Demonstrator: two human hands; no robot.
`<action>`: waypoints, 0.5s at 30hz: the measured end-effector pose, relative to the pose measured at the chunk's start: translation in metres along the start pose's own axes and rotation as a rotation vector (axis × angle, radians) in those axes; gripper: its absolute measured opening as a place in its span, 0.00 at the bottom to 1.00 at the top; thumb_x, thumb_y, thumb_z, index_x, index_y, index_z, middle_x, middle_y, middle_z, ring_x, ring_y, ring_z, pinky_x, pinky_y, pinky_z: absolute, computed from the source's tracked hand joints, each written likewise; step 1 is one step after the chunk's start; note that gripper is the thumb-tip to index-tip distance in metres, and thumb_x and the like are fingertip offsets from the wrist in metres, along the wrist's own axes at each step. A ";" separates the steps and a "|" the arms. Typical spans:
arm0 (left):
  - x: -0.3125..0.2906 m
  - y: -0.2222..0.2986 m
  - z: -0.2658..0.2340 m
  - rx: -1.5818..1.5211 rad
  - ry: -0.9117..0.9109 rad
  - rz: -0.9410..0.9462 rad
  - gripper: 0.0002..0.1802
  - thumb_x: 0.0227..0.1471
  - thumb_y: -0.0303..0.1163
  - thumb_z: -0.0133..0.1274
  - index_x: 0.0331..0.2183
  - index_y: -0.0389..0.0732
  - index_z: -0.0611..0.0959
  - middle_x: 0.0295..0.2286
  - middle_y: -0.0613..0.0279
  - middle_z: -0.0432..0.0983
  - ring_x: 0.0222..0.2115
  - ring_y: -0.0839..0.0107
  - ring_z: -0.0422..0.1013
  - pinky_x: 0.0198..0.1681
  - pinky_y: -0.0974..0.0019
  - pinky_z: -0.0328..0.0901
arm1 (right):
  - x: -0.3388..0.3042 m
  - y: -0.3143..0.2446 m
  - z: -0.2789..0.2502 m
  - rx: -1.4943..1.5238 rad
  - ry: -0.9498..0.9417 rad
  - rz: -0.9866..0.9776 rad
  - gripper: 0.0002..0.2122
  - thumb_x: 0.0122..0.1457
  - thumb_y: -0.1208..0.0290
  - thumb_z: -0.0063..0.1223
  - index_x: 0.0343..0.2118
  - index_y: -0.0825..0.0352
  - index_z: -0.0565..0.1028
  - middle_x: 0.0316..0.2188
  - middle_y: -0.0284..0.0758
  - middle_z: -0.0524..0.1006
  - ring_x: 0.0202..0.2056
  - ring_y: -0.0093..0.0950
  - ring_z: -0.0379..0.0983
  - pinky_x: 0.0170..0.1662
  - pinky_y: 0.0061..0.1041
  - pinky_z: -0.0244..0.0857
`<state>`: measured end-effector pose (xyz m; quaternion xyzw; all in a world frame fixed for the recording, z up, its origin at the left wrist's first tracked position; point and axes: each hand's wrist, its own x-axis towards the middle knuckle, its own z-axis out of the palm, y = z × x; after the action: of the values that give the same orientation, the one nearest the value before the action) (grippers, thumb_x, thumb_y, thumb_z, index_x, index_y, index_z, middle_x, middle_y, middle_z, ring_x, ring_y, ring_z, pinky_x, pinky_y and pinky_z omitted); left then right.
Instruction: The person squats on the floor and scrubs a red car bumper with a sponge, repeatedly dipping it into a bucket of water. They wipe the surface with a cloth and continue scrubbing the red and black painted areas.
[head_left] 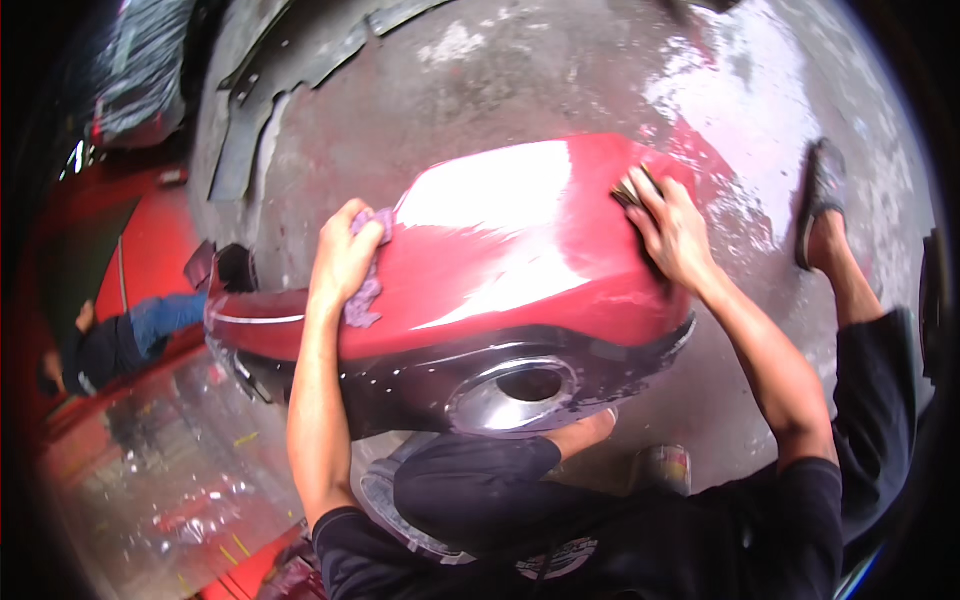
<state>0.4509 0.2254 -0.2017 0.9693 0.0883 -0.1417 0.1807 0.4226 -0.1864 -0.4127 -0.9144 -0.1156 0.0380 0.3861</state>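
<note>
A glossy red bumper-like panel (480,290) with a black lower part lies in front of me, between my arms. A silver ring (475,405) surrounds a round opening in the black part. My left hand (345,255) is closed on a crumpled purple cloth (362,305) at the panel's left side. Across at the upper right, my right hand (672,225) bends its fingers round a small dark, yellowish pad (630,188) and presses it against the red surface. The pad's exact kind is unclear, as the fingers partly cover it.
Bare grey concrete floor (480,100) with white patches surrounds the panel. Long dark strips (245,140) lie at the upper left. Another person (110,345) in blue jeans is at the far left, near a red surface (165,225). A small can-like container (663,468) stands near my legs.
</note>
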 end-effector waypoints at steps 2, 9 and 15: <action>0.002 0.003 0.003 -0.008 -0.015 -0.008 0.19 0.51 0.41 0.54 0.34 0.32 0.79 0.23 0.48 0.76 0.27 0.62 0.75 0.36 0.56 0.69 | 0.009 0.032 0.004 -0.019 0.124 -0.166 0.21 0.68 0.62 0.52 0.63 0.58 0.72 0.50 0.54 0.76 0.52 0.50 0.74 0.53 0.48 0.71; -0.004 0.019 -0.005 0.016 -0.019 -0.079 0.18 0.50 0.40 0.52 0.32 0.31 0.78 0.23 0.54 0.74 0.27 0.66 0.72 0.36 0.59 0.67 | 0.020 0.039 0.017 -0.103 0.015 0.129 0.23 0.69 0.61 0.52 0.66 0.56 0.70 0.54 0.55 0.74 0.54 0.52 0.74 0.55 0.46 0.71; 0.004 0.020 0.003 -0.015 -0.017 -0.048 0.20 0.49 0.41 0.54 0.34 0.31 0.80 0.25 0.42 0.78 0.29 0.53 0.78 0.38 0.53 0.69 | 0.056 0.080 0.005 -0.083 -0.083 0.271 0.24 0.69 0.61 0.52 0.66 0.58 0.70 0.57 0.53 0.73 0.54 0.51 0.73 0.56 0.46 0.69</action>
<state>0.4586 0.2065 -0.1993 0.9643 0.1110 -0.1533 0.1853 0.4902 -0.2234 -0.4724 -0.9344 -0.0085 0.1228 0.3343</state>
